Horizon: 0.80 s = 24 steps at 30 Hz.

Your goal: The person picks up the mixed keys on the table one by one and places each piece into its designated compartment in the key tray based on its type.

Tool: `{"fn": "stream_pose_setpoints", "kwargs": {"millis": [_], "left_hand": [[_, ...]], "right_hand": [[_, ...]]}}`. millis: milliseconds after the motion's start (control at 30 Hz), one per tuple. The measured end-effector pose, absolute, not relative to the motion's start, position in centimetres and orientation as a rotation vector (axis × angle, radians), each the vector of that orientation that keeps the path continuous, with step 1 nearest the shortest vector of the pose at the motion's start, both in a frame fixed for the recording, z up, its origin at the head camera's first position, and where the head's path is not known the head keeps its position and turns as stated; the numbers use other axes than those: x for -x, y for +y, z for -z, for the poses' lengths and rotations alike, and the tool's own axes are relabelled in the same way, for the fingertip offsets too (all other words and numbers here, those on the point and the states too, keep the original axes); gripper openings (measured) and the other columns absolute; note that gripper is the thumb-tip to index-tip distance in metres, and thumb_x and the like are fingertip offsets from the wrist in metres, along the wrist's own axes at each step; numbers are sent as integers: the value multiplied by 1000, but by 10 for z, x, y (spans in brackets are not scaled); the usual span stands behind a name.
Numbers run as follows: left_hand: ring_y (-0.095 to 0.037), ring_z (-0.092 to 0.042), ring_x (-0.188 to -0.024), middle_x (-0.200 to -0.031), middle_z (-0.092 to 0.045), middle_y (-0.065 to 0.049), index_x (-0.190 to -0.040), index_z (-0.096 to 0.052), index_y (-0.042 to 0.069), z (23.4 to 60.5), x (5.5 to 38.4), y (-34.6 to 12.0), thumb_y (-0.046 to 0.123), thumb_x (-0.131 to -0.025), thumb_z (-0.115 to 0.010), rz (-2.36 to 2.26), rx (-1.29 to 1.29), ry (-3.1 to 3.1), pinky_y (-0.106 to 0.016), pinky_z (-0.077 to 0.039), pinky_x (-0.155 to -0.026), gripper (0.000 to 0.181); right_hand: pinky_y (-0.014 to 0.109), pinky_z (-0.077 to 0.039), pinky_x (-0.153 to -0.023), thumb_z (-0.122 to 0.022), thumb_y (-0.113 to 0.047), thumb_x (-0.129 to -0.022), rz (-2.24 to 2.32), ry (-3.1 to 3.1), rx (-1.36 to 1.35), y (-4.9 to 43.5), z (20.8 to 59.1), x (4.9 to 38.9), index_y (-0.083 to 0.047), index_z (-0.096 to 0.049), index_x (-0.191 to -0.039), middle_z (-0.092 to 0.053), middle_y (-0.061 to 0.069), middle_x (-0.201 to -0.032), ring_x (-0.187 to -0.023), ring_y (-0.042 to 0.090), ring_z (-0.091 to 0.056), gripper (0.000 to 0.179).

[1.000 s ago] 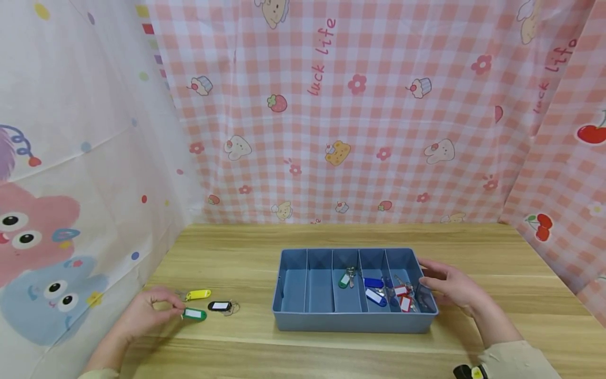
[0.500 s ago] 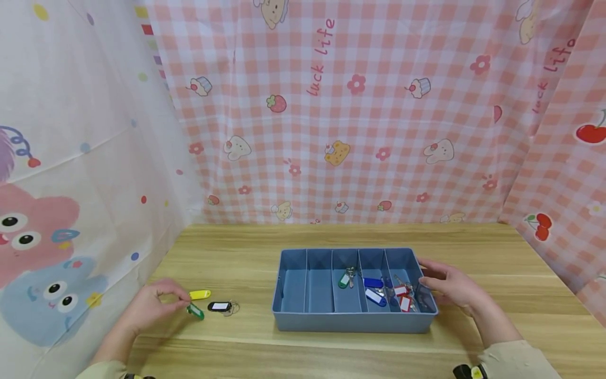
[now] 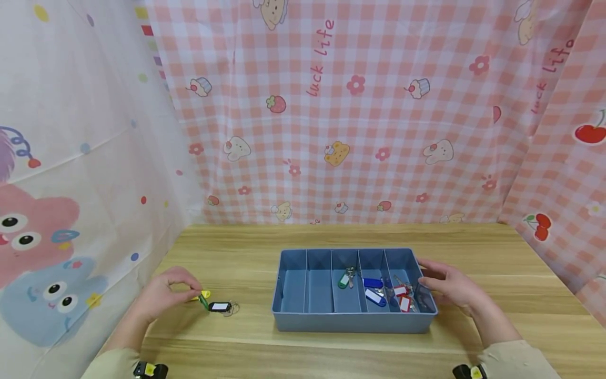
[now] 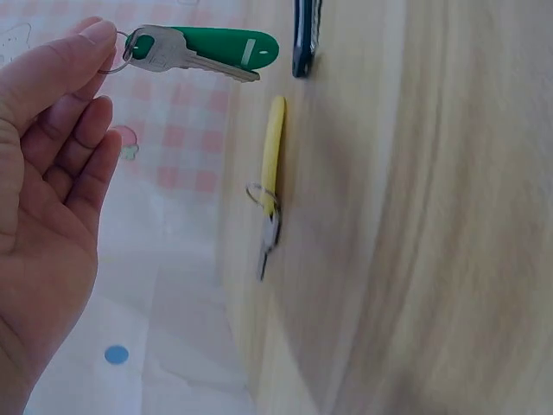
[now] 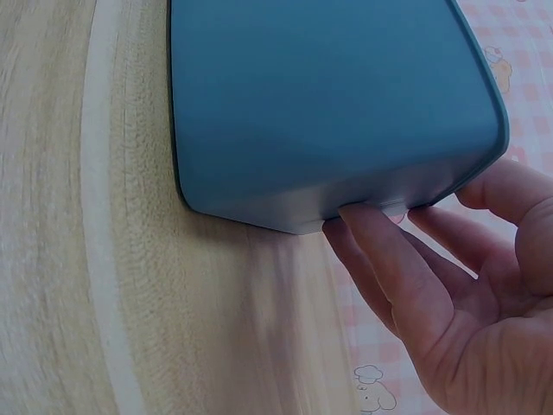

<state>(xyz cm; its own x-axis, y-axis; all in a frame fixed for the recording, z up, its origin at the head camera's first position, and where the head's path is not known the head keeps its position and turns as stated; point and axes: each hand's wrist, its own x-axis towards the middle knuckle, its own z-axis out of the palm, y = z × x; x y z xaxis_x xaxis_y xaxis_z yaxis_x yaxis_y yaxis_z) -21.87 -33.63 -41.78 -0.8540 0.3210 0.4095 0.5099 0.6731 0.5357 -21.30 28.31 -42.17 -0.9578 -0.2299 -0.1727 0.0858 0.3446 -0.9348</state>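
My left hand [image 3: 170, 292] is raised over the left part of the table. Its thumb and fingertips pinch the ring of a green key tag [image 4: 216, 47], from which a silver key [image 4: 177, 54] hangs. Beneath it lie a yellow key tag [image 4: 273, 156], partly hidden by the hand in the head view, and a black key tag [image 3: 220, 307] with a white label. Over on the right, my right hand [image 3: 454, 287] touches the end wall of a blue divided box [image 3: 355, 322], fingers extended against it in the right wrist view.
Inside the box, a green-tagged key [image 3: 344, 281] lies in the middle compartment, blue tags [image 3: 375, 298] in the one beside it, and red tags [image 3: 405, 303] at the right end. The two left compartments hold nothing visible. Patterned cloth [image 3: 355, 116] hangs behind the wooden table [image 3: 246, 347].
My left hand has moved right and slightly away from me, lifting the green key tag, which now dangles beside the black tag. The right hand and box have stayed put.
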Motion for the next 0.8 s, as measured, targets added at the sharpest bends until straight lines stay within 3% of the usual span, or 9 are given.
{"fn": "stream_pose_setpoints", "kwargs": {"millis": [233,467,800], "left_hand": [[-6,-60,-89,-88,-67,13,-81,-75,26,410,225,-321,12,-79,-84,941,627,-2646,-31,-48,-84,16],[-10,-60,-91,-90,-67,12,-83,-76,21,404,234,-308,13,-82,-82,982,649,-2683,-45,-47,-87,10],[-12,-60,-91,-91,-68,12,-84,-77,22,391,246,-282,11,-82,-82,997,708,-2657,-45,-48,-86,12]], "right_hand": [[54,-50,-90,-58,-8,-98,1650,2337,122,283,421,213,9,-25,-151,-31,41,-146,-122,45,-50,64],[54,-49,-92,-56,-9,-100,1653,2329,97,283,420,213,7,-24,-152,-29,40,-147,-123,43,-49,64],[55,-49,-92,-56,-9,-100,1653,2328,89,283,421,213,7,-23,-152,-29,40,-148,-125,43,-48,63]]}}
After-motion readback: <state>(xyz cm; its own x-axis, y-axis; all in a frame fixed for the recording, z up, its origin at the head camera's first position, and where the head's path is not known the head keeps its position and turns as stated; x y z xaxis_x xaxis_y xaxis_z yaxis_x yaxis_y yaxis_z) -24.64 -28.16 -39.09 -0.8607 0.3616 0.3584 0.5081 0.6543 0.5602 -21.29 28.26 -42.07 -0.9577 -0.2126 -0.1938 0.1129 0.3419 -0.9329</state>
